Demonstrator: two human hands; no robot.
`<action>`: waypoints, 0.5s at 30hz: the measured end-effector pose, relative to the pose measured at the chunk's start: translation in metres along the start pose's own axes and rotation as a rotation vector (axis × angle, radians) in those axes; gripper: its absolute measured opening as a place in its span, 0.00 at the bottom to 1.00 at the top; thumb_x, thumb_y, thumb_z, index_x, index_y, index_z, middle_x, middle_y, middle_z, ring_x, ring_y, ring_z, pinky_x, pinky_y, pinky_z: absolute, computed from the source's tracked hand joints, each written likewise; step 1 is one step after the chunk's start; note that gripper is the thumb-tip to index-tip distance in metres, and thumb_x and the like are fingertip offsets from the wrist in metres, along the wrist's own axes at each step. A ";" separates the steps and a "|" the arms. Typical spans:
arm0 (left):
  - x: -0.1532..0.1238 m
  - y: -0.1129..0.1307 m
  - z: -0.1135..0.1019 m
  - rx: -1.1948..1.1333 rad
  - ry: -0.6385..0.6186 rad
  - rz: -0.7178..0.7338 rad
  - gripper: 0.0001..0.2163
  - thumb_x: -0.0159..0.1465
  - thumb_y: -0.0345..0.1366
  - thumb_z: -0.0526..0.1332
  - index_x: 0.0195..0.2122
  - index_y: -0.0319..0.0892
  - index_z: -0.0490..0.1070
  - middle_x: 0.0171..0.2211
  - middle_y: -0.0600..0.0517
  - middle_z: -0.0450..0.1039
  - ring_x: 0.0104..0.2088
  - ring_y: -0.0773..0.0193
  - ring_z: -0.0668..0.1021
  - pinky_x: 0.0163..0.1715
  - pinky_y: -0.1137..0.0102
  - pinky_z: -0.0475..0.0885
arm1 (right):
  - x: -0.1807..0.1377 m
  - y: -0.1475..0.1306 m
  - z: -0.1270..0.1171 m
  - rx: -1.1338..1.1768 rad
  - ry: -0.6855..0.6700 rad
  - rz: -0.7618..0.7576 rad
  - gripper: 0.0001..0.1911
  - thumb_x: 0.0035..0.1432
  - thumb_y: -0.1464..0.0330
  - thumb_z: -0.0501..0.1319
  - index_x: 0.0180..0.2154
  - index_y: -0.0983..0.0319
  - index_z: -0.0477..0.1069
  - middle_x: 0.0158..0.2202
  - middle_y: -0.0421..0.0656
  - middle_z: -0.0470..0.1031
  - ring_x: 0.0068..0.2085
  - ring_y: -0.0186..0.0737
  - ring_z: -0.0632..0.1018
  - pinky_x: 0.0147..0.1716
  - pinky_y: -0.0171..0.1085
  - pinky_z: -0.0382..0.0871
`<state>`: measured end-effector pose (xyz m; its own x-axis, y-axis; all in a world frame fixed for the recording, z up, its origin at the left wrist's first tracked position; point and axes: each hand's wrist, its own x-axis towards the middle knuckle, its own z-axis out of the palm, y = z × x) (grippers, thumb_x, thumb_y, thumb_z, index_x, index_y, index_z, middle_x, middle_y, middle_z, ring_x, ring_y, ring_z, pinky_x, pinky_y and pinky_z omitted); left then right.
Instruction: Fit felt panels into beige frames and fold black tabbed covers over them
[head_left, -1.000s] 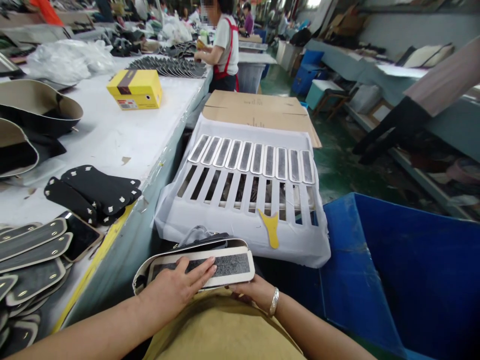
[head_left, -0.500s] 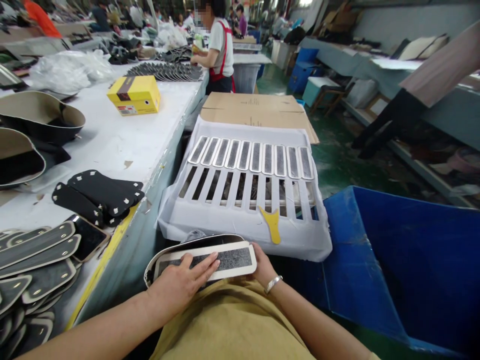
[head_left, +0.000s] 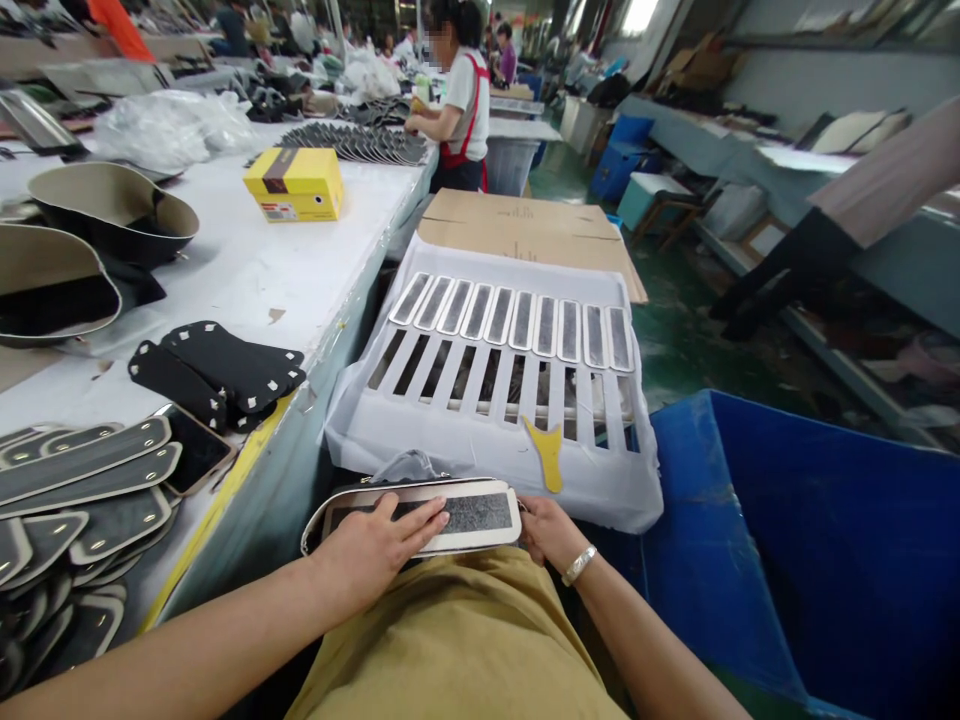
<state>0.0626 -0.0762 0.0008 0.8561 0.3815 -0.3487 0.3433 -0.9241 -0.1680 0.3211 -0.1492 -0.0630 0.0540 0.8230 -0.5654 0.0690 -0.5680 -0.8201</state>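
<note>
On my lap lies a long cream-edged strip with a grey fuzzy middle, on top of a curved black and cream piece. My left hand rests flat on the strip, fingers stretched out along it. My right hand grips the strip's right end with curled fingers; a silver bracelet shows on the wrist. Just ahead stands a white slotted tray with several matching strips in its far row and a yellow scraper lying on its near edge.
A white table on my left carries black pads, grey strips, a phone, curved shoe parts and a yellow box. A blue bin stands to my right. Flat cardboard lies beyond the tray. A person in a red apron works farther back.
My right hand has come from under the strip to its right end. The strip and both hands have risen a little toward the tray; the view has shifted slightly.
</note>
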 end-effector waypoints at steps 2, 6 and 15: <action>0.000 -0.001 -0.001 -0.020 0.004 -0.002 0.35 0.56 0.26 0.53 0.63 0.54 0.44 0.65 0.58 0.40 0.42 0.51 0.70 0.21 0.67 0.70 | -0.001 -0.002 -0.001 -0.002 -0.007 0.009 0.10 0.44 0.68 0.52 0.30 0.63 0.68 0.11 0.29 0.56 0.09 0.25 0.56 0.07 0.27 0.48; 0.000 -0.005 -0.004 -0.058 -0.001 0.010 0.35 0.56 0.25 0.53 0.63 0.55 0.44 0.65 0.60 0.40 0.44 0.50 0.69 0.23 0.66 0.71 | -0.003 -0.009 -0.001 -0.020 0.009 0.021 0.11 0.43 0.68 0.50 0.30 0.63 0.67 0.11 0.29 0.55 0.09 0.26 0.57 0.07 0.27 0.49; -0.001 -0.009 -0.008 -0.098 -0.057 0.045 0.36 0.54 0.27 0.55 0.63 0.52 0.44 0.66 0.56 0.39 0.45 0.51 0.69 0.24 0.67 0.69 | -0.003 -0.026 -0.001 -0.172 0.043 -0.002 0.19 0.42 0.70 0.48 0.36 0.64 0.70 0.10 0.30 0.58 0.09 0.29 0.60 0.07 0.28 0.50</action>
<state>0.0616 -0.0685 0.0100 0.8491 0.3381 -0.4058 0.3439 -0.9370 -0.0612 0.3200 -0.1371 -0.0398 0.0959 0.8253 -0.5565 0.2388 -0.5618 -0.7920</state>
